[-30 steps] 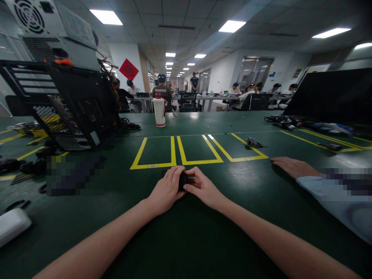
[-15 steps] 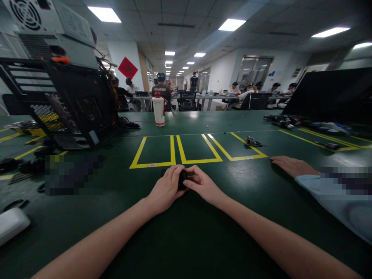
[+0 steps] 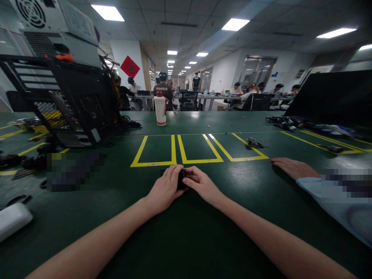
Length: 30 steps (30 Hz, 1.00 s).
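Note:
Both my hands meet over a small black object (image 3: 181,181) on the green table (image 3: 186,240), just in front of the yellow tape outlines. My left hand (image 3: 167,188) curls over it from the left and top, covering most of it. From the right, my right hand (image 3: 202,185) closes in with thumb and fingers against its side. The object's kind cannot be made out, since the fingers hide it. Part of its dark edge shows left of my left fingers.
Yellow tape outlines (image 3: 200,161) lie ahead. A metal connector-like part (image 3: 254,143) rests at right, near another person's hand (image 3: 295,168). A black computer case (image 3: 84,104) stands at left, a white bottle (image 3: 161,110) behind the tape, a dark monitor-like panel (image 3: 331,97) at far right.
The view has shifted slightly, moving the surroundings a little to the right in the picture. My hands stay around the black object in nearly the same pose.

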### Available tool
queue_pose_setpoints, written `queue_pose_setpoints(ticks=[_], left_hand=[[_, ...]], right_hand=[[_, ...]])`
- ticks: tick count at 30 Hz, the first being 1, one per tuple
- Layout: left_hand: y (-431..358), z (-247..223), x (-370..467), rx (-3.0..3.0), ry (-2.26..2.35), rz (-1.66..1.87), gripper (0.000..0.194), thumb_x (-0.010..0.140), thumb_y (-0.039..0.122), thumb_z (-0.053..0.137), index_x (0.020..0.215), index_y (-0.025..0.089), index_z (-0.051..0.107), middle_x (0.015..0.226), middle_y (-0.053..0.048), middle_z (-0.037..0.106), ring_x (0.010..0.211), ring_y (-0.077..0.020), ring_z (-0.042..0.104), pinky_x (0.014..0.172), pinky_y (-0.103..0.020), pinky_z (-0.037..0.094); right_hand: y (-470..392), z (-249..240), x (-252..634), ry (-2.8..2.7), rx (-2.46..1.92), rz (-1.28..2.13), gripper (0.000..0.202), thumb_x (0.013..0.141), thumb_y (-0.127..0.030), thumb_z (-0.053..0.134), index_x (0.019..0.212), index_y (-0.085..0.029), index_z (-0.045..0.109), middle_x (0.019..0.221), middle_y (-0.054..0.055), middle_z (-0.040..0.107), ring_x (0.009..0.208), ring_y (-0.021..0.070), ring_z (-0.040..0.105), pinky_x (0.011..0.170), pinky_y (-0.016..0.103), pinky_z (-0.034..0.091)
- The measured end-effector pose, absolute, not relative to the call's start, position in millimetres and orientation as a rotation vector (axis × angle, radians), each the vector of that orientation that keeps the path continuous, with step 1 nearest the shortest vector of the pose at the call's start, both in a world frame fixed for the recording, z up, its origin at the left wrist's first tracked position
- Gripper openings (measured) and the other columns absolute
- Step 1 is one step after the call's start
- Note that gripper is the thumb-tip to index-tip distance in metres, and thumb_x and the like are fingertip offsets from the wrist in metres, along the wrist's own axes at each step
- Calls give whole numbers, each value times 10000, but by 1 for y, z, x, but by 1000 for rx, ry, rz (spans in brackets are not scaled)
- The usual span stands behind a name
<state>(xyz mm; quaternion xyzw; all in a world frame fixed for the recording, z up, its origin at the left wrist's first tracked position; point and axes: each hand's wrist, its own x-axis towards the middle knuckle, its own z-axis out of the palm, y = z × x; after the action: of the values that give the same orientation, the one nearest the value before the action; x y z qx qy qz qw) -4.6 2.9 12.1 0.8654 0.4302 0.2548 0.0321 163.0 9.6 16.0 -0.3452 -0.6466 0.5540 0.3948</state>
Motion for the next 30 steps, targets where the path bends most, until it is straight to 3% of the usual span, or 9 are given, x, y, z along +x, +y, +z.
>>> queue_pose_setpoints(ticks=[5,11,16,21,27,30], left_hand=[[3,13,-5,2646,1339,773,635,733,221,577,1223,240,173,1246,-83,359,1141,-248,413,872,-431,432],[4,15,-5,2644,1318,766,593,759,278,559,1219,234,188,1234,-86,371,1124,-248,431,872,-430,435],[4,13,-7,2672,1293,757,608,759,258,558,1231,224,176,1247,-92,363,1136,-252,413,880,-438,425],[4,12,-9,2692,1272,744,660,729,209,582,1239,218,163,1257,-95,350,1135,-250,414,889,-429,420],[5,10,-9,2707,1269,777,641,756,270,561,1245,227,149,1253,-95,357,1137,-258,416,858,-434,441],[5,10,-9,2704,1276,778,631,762,267,552,1244,231,146,1254,-98,357,1132,-261,423,850,-442,443]], right_hand=[[10,12,164,-1624,-741,1455,277,702,-195,614,934,-219,464,966,-1,525,948,153,546,865,346,443],[11,10,159,-1568,-817,1391,177,747,-266,562,893,-213,478,932,8,531,894,164,560,759,331,482],[10,13,161,-1621,-888,1404,249,761,-264,545,996,-221,473,1055,31,500,960,179,538,820,370,465],[8,14,163,-1658,-735,1432,263,715,-169,598,933,-216,459,1006,3,503,991,154,522,908,354,416],[6,13,159,-1613,-829,1401,156,754,-255,555,871,-221,456,897,-2,522,875,164,559,738,337,493],[6,15,158,-1614,-860,1383,168,759,-255,549,898,-224,460,937,4,524,895,169,557,754,344,490]])
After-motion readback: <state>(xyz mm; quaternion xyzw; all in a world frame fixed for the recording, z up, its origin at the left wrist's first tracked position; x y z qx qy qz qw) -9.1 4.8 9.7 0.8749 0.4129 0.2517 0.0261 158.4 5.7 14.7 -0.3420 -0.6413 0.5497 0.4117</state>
